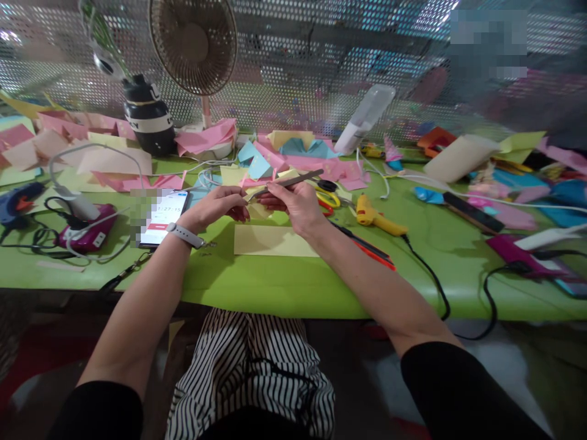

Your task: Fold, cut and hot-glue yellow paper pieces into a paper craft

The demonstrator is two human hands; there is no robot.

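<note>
My right hand (300, 205) is closed around a pair of metal tweezers (306, 178). The curved tip points left, toward my left hand (222, 203). That hand has its fingers bent and drawn together right by the tip; whatever may be between them is too small to make out. Below both hands a pale yellow paper strip (275, 241) lies flat on the green tabletop (275, 287). Behind them are scissors (331, 199) with yellow handles, partly covered by my right hand and wrist.
A yellow glue gun (378, 219) with a black cord lies to the right, beside a red-and-black tool (373, 250). To the left are a lit phone (162, 220) and a purple power strip (89, 232). Folded papers (316, 165), a black bottle (149, 119) and a fan (192, 43) stand behind.
</note>
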